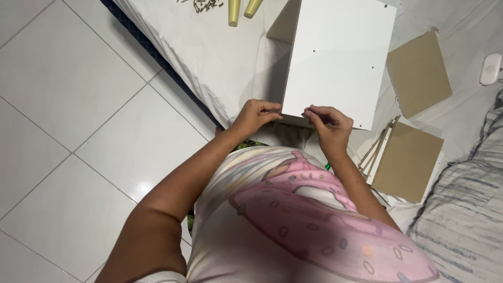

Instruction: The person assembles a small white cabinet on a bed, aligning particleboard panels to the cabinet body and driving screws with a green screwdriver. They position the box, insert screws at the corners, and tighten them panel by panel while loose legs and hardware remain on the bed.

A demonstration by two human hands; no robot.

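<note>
Both hands are at the near edge of a white furniture panel (340,57), which is part of a half-built white box standing on a bed covered with a white sheet (209,52). The left hand (255,116) has its fingers curled and pinched at the near left corner of the panel, and it touches the edge there. The right hand (330,124) is also curled, with the fingertips pressed together just at the same edge; something small may be held between them, but I cannot tell what it is. The panel has several small drilled holes on its top face. At the far end of the sheet lie two pale yellow furniture legs (241,9) and, beside them, a little heap of screws (201,5). To the right of the panel lie a brown backing board (418,73) and a stack of other panels (406,160), near a striped grey blanket (466,209). The floor (68,131) on the left has white tiles.
</note>
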